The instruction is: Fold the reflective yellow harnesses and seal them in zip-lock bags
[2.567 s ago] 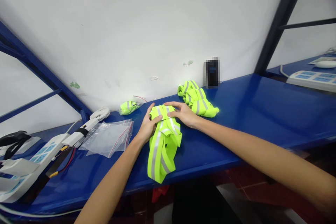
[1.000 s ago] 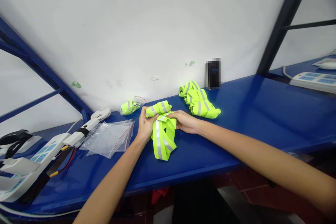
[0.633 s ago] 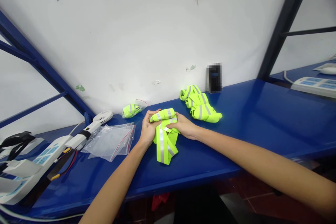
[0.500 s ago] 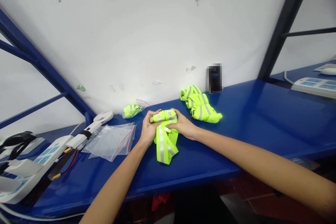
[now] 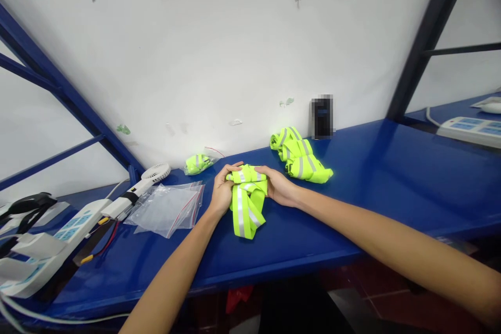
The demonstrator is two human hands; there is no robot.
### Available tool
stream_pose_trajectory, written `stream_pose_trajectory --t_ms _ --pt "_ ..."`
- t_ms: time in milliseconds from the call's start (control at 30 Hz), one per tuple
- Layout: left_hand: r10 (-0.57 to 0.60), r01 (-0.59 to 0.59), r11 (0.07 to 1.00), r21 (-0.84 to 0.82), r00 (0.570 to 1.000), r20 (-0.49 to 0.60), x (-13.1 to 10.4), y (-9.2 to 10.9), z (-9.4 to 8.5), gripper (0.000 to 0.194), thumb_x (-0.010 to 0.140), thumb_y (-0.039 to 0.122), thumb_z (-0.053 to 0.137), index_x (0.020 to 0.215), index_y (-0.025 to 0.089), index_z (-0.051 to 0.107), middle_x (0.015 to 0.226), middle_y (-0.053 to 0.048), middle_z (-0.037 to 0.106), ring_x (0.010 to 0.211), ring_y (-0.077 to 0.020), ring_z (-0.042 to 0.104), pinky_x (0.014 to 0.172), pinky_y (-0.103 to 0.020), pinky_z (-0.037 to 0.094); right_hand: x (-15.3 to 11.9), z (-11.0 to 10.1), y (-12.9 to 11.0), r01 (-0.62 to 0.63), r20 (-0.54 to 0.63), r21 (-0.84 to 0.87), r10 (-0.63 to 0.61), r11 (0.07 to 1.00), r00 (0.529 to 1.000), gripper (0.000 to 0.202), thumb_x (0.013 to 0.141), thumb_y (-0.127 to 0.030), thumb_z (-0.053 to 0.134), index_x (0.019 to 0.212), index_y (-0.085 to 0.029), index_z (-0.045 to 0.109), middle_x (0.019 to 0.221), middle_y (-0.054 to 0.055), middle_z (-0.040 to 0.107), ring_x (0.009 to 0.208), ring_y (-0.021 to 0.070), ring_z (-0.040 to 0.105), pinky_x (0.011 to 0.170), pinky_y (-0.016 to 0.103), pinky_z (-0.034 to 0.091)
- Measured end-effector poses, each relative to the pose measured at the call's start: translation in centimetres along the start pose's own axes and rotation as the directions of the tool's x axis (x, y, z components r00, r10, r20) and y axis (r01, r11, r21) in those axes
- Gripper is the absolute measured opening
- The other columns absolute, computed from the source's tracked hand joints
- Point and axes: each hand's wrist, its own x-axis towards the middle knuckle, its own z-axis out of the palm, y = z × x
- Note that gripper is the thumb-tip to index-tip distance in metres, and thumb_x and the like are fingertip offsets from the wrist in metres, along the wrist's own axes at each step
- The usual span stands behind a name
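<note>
A: Where is the yellow-green strap (image 5: pixel 240 211)?

B: Between the person's hands, above the blue desk (image 5: pixel 360 182). Its upper part is rolled; loose loops trail toward the near edge. Whether it touches the desk cannot be told, since the loops cover its underside.

A: And the hands?

B: The left hand (image 5: pixel 223 189) grasps the roll's left end, and the right hand (image 5: pixel 281 188) grips its right end. Several fingers disappear behind the roll.

A: What lies beyond?

B: Similar strap bundles (image 5: pixel 301 160) overlap near the wall, hard to count. The dark object (image 5: pixel 322 120) beside them is pixelated beyond recognition. Further left, a strap packed in a clear packet (image 5: pixel 198 163) shows only its folds.

A: Anything cut off?

B: The white power strip (image 5: pixel 472 130) at far right runs out of view. The flat plastic bags (image 5: pixel 164 211) blur together near the white fan (image 5: pixel 156 172). Under the desk, a red thing (image 5: pixel 237 298) is mostly hidden.
</note>
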Motion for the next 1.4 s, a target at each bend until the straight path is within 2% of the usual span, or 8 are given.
stream_pose_trajectory --t_ms 167,300,667,833,900,1067,1300,1400 --pt "-0.033 0.050 0.990 -0.132 0.991 0.131 -0.4 0.3 0.1 0.043 0.067 0.021 0.056 0.109 0.017 0.066 0.135 -0.010 0.058 0.124 -0.0333 0.054 0.102 -0.044 0.044 0.2 0.0 -0.3 0.084 -0.041 0.014 -0.083 0.996 0.996 0.017 0.088 -0.026 0.056 0.098 -0.016 0.065 0.093 0.006 0.072 0.081 0.0176 0.068 0.070 0.027 0.053" --pt "-0.107 0.102 0.994 0.035 0.975 0.197 -1.1 0.1 0.9 0.085 0.071 0.025 0.075 0.145 0.028 0.033 0.132 -0.009 0.059 0.117 -0.0294 0.059 0.097 -0.042 0.049 0.3 -0.1 -0.4 0.156 -0.090 -0.062 -0.161 0.986 0.983 0.023 0.086 -0.032 0.059 0.101 -0.016 0.064 0.094 0.007 0.073 0.086 0.0209 0.068 0.076 0.032 0.053" --pt "-0.107 0.098 0.989 0.114 0.991 0.082 -0.9 -0.5 2.0 0.120 0.059 0.021 0.087 0.152 0.029 0.012 0.130 -0.011 0.059 0.115 -0.0253 0.062 0.100 -0.044 0.049 0.8 -0.4 0.9 0.286 -0.195 -0.418 -0.393 0.862 0.898 0.035 0.081 -0.044 0.063 0.107 -0.021 0.057 0.109 0.007 0.067 0.107 0.0241 0.061 0.091 0.034 0.048" --pt "-0.164 0.163 0.985 0.059 0.986 0.014 -1.0 -0.6 2.2 0.120 0.059 0.018 0.086 0.152 0.032 0.011 0.126 -0.009 0.063 0.109 -0.0245 0.065 0.097 -0.044 0.050 0.6 -0.2 0.5 0.238 -0.209 -0.436 -0.355 0.868 0.911 0.031 0.083 -0.045 0.059 0.102 -0.020 0.057 0.106 0.007 0.067 0.106 0.0250 0.061 0.091 0.035 0.047" --pt "-0.217 0.218 0.976 0.022 0.976 -0.034 -1.0 -0.5 2.3 0.115 0.057 0.017 0.087 0.150 0.029 0.022 0.123 -0.009 0.065 0.107 -0.0254 0.066 0.094 -0.043 0.052 0.6 -0.2 0.5 0.236 -0.198 -0.434 -0.347 0.869 0.917 0.031 0.084 -0.045 0.058 0.102 -0.020 0.056 0.106 0.006 0.067 0.107 0.0245 0.060 0.091 0.035 0.047" --pt "-0.377 0.377 0.926 0.007 0.925 0.047 -0.8 -0.1 1.8 0.057 0.057 0.025 0.087 0.108 0.012 0.066 0.094 -0.010 0.074 0.082 -0.0277 0.071 0.077 -0.041 0.055 0.5 0.0 0.4 0.261 -0.149 -0.365 -0.332 0.894 0.931 0.032 0.082 -0.043 0.061 0.104 -0.021 0.054 0.105 0.005 0.066 0.104 0.0229 0.061 0.088 0.034 0.048" --pt "-0.426 0.431 0.902 -0.011 0.895 0.129 -0.7 -0.6 0.2 0.045 0.061 0.025 0.085 0.101 0.014 0.071 0.092 -0.010 0.075 0.076 -0.0266 0.071 0.074 -0.039 0.054 0.0 -0.3 0.1 0.234 -0.009 -0.303 -0.248 0.924 0.969 0.037 0.083 -0.037 0.065 0.113 -0.024 0.048 0.099 0.002 0.065 0.088 0.0187 0.064 0.075 0.032 0.053" --pt "-0.377 0.379 0.925 0.018 0.915 0.144 -0.7 -0.5 0.2 0.045 0.063 0.028 0.084 0.104 0.014 0.070 0.096 -0.010 0.075 0.079 -0.0256 0.071 0.077 -0.038 0.054 0.1 -0.5 0.0 0.226 0.036 -0.239 -0.224 0.944 0.974 0.040 0.083 -0.035 0.067 0.115 -0.024 0.046 0.106 0.004 0.066 0.093 0.0195 0.066 0.078 0.034 0.055"
